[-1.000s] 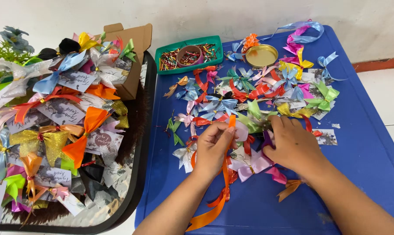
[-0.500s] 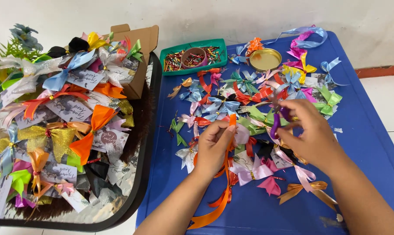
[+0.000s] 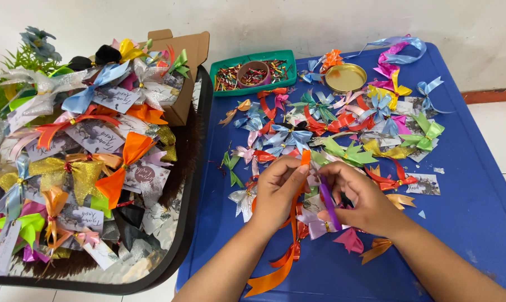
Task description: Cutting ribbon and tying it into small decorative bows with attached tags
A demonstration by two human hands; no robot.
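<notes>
My left hand [image 3: 276,192] pinches a long orange ribbon [image 3: 286,260] that rises above my fingers and trails down to the near edge of the blue table [image 3: 476,207]. My right hand [image 3: 360,197] holds a purple ribbon strip [image 3: 329,204] close beside the left hand. Both hands hover over a pile of small ribbon bows [image 3: 342,134] in many colours spread over the middle of the table.
A green tray [image 3: 254,73] of small twist ties and a round cup stands at the table's far edge, with a gold lid [image 3: 346,78] to its right. On the left, a black tray [image 3: 177,246] holds many finished bows with tags and a brown cardboard box [image 3: 187,67].
My right hand picked up a purple ribbon strip from the bow pile and brought it in beside the left hand. The left hand kept hold of the orange ribbon.
</notes>
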